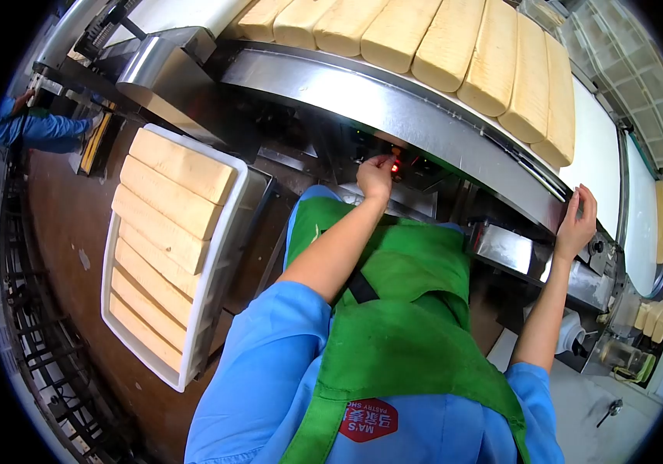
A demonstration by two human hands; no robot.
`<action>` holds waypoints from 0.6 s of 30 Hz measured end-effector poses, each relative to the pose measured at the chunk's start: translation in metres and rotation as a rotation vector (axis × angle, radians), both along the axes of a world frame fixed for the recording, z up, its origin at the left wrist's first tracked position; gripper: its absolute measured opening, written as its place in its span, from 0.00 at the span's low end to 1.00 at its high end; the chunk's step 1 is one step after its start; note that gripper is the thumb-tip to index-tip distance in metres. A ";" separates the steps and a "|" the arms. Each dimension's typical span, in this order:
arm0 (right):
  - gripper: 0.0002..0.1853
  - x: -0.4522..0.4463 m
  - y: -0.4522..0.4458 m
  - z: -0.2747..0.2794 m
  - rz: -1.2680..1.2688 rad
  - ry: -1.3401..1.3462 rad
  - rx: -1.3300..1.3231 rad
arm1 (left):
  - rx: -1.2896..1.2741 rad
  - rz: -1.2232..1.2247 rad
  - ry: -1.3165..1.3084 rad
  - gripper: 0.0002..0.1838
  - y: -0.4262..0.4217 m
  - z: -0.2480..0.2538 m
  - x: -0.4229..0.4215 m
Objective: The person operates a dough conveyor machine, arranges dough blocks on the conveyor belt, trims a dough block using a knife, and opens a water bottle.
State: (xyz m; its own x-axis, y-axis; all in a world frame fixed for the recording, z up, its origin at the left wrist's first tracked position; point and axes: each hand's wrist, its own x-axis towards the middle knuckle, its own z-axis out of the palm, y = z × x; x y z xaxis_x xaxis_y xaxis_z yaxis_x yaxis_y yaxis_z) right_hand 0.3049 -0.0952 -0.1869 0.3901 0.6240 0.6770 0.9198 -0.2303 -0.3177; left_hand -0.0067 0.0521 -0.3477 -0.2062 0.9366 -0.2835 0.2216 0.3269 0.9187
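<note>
Beneath the metal edge of a conveyor, my left hand [375,178] reaches to a dark control panel [416,166] with a glowing red light. Its thumb and fingers are pinched together at the panel, and what they hold, if anything, is hidden. My right hand [576,224] rests at the right end of the conveyor's steel side rail [393,116], fingers stretched out and holding nothing. Several long, pale, loaf-shaped blocks [447,42] lie side by side on the white conveyor belt [590,155], above both hands.
To the left, a white plastic crate [184,371] holds several similar pale blocks [180,170]. A metal machine housing [169,77] stands at upper left. Another person's blue sleeve [53,131] shows at far left. Stacked translucent crates [633,69] stand at upper right.
</note>
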 end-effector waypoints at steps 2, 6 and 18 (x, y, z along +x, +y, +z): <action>0.11 0.000 0.000 0.000 -0.004 0.010 -0.003 | 0.010 -0.008 0.041 0.12 0.002 -0.002 0.001; 0.11 -0.001 0.000 0.001 -0.002 0.021 -0.004 | 0.023 -0.012 0.038 0.12 0.006 -0.007 0.002; 0.11 -0.002 -0.002 0.002 -0.013 0.022 -0.017 | -0.011 -0.024 -0.001 0.15 0.011 -0.016 0.002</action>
State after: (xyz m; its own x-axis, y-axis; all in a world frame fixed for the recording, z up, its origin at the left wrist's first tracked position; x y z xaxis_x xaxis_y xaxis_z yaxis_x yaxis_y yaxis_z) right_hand 0.3025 -0.0967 -0.1847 0.4131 0.6299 0.6577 0.9094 -0.2475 -0.3342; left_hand -0.0051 0.0628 -0.3632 -0.1829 0.9382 -0.2937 0.2284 0.3311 0.9155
